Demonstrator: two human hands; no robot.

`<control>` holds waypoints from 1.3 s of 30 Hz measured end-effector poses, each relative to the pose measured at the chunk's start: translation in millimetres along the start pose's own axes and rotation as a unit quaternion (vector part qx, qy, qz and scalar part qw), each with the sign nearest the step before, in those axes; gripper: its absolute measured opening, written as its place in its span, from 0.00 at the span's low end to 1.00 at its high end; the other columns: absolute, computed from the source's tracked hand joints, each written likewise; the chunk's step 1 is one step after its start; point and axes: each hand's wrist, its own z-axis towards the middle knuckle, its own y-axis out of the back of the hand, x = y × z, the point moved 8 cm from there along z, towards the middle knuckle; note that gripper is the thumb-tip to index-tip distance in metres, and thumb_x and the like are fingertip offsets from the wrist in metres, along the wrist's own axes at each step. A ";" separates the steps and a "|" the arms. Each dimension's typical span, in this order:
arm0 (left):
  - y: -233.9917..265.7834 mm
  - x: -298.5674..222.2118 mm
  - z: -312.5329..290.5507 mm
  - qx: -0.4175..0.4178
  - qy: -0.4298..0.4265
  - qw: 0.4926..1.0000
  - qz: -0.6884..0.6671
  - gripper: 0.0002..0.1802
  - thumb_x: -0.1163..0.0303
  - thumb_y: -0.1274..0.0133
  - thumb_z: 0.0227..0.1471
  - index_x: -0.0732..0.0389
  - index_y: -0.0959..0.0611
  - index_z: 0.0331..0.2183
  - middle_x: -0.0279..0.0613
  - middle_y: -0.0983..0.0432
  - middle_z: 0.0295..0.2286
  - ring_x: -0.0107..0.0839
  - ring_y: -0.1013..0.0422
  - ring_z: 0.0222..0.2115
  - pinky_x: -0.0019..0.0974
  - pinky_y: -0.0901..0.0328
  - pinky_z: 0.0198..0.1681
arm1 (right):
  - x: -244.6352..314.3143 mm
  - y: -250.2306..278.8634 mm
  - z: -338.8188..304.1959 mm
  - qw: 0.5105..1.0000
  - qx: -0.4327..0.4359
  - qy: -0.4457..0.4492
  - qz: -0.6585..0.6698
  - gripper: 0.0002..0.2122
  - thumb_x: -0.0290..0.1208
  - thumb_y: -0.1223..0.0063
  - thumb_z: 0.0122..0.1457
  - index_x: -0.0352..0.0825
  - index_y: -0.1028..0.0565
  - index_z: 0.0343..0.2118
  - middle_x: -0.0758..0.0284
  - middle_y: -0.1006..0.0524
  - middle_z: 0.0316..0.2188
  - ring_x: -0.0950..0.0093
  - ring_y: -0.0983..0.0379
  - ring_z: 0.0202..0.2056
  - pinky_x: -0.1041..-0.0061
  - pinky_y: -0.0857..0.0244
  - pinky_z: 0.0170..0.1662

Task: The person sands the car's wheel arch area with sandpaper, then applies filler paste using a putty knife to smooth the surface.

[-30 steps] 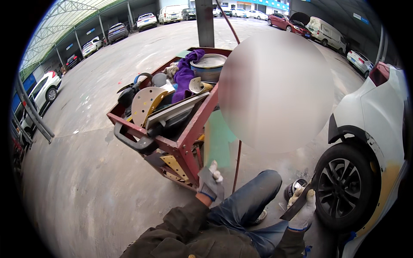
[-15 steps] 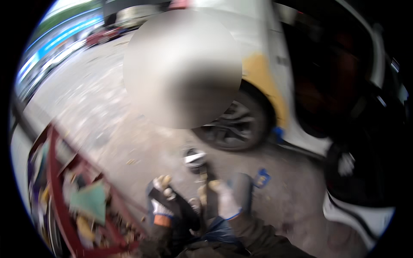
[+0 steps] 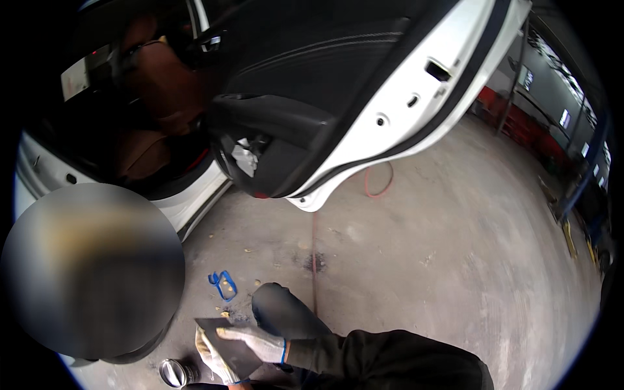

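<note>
Both my hands wear white work gloves and hold a dark grey flat sheet (image 3: 235, 354), which looks like sandpaper, low over my lap. My left hand (image 3: 209, 354) grips its left edge, with the fingers partly behind it. My right hand (image 3: 259, 342) lies across the upper part, thumb and fingers closed on it. The sheet hides some fingertips. Beside my left hand, on the floor, stands a round dark tin (image 3: 177, 372) with a shiny silvery top.
A white car door (image 3: 403, 107) hangs wide open ahead, above the floor. Brown seats (image 3: 166, 84) show inside the car. A blue looped object (image 3: 225, 286) and yellowish crumbs lie near my knee. A thin red hose (image 3: 314, 260) runs along the concrete. A blurred disc covers the left.
The view has swung right, from the wheel and red scrap-filled container toward the open door. My hands, apart and blurred before, now meet on the dark sheet.
</note>
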 end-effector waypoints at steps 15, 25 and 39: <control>-61.0 -37.0 15.9 0.016 0.051 0.995 0.082 0.14 0.69 0.48 0.61 0.70 0.22 0.43 0.42 0.22 0.36 0.27 0.26 0.33 0.29 0.30 0.38 | 148.5 66.8 -31.1 0.765 -0.341 0.419 -0.351 0.13 0.30 0.47 0.65 0.31 0.25 0.50 0.69 0.21 0.42 0.81 0.27 0.43 0.79 0.34 0.49; -42.2 -32.2 8.3 -0.081 0.030 0.991 0.103 0.14 0.69 0.44 0.59 0.68 0.21 0.44 0.36 0.22 0.38 0.22 0.29 0.36 0.28 0.33 0.42 | 93.5 11.1 -34.4 0.694 -0.342 0.421 -0.473 0.08 0.24 0.48 0.62 0.25 0.23 0.40 0.57 0.20 0.34 0.69 0.23 0.34 0.72 0.31 0.40; 10.3 -36.7 8.4 -0.151 0.008 0.988 0.022 0.12 0.70 0.42 0.57 0.70 0.21 0.39 0.37 0.22 0.32 0.20 0.30 0.30 0.28 0.34 0.34 | 42.2 -4.4 -13.8 0.651 -0.223 0.357 -0.631 0.08 0.27 0.47 0.61 0.27 0.24 0.38 0.56 0.23 0.29 0.59 0.24 0.29 0.66 0.32 0.33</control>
